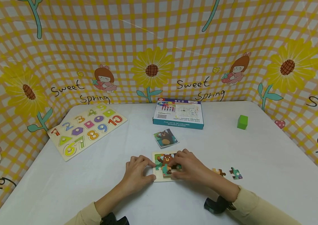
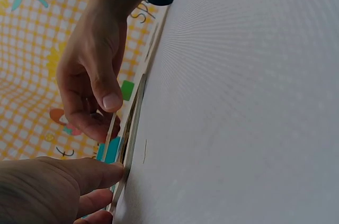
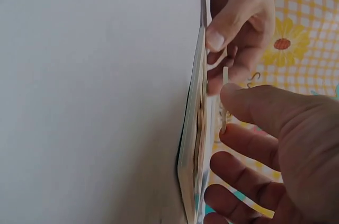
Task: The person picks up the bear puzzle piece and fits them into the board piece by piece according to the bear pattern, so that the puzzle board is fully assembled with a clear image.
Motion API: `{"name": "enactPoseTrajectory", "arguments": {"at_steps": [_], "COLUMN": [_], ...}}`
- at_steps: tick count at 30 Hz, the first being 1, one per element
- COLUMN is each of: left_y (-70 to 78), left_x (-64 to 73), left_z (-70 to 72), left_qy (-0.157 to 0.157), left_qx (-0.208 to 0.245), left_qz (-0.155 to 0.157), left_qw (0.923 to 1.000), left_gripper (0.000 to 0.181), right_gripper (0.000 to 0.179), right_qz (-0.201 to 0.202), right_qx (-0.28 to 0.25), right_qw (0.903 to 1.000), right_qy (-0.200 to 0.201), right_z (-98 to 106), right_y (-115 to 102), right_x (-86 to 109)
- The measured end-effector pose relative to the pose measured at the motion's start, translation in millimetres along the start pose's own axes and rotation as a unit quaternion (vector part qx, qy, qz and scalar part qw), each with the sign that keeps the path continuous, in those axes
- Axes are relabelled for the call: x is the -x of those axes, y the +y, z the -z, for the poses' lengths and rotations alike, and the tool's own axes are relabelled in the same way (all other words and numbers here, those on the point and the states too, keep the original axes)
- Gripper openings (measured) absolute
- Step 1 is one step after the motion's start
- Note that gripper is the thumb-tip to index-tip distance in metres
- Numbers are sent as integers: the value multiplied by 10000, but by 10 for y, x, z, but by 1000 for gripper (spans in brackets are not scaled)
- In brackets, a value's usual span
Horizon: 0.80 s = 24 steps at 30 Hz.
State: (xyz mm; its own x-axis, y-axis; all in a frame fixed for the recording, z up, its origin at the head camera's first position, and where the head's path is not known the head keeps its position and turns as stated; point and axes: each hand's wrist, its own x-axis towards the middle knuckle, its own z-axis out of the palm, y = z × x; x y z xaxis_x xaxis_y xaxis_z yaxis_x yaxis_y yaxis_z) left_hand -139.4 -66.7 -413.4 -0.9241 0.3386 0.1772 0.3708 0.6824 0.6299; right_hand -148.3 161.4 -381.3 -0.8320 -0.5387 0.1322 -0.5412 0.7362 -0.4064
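A wooden bear jigsaw board point(image 1: 159, 178) lies flat in front of the person, its upper part filled with bear picture pieces. With thumb and fingertips, the left hand point(image 1: 137, 175) grips the board's left edge. Over the board's right side, the right hand point(image 1: 190, 167) pinches a jigsaw piece point(image 1: 166, 170) between thumb and index finger. Seen edge-on in the right wrist view, that jigsaw piece point(image 3: 225, 99) stands off the board, while the other fingers are spread. The right hand hides part of the board in the head view.
Loose jigsaw pieces point(image 1: 236, 173) lie right of the right hand. A bear picture card point(image 1: 166, 138) is behind the board, and a flat teal-edged box point(image 1: 178, 114) farther back. A number board point(image 1: 87, 129) sits at left, a green block point(image 1: 242, 122) at back right.
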Motion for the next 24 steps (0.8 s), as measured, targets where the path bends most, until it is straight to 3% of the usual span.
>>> {"name": "enactPoseTrajectory", "arguments": {"at_steps": [24], "left_y": [4], "left_x": [3], "left_z": [12], "left_qy": [-95], "left_qx": [-53], "left_qz": [23], "left_qw": [9999], "left_gripper": [28], "right_gripper": [23], "right_qz": [179], "right_qx": [132], "right_qw": [9994], "right_qy": [-252], "right_z": [-93], "right_y": [-122], "right_x": [-116]}}
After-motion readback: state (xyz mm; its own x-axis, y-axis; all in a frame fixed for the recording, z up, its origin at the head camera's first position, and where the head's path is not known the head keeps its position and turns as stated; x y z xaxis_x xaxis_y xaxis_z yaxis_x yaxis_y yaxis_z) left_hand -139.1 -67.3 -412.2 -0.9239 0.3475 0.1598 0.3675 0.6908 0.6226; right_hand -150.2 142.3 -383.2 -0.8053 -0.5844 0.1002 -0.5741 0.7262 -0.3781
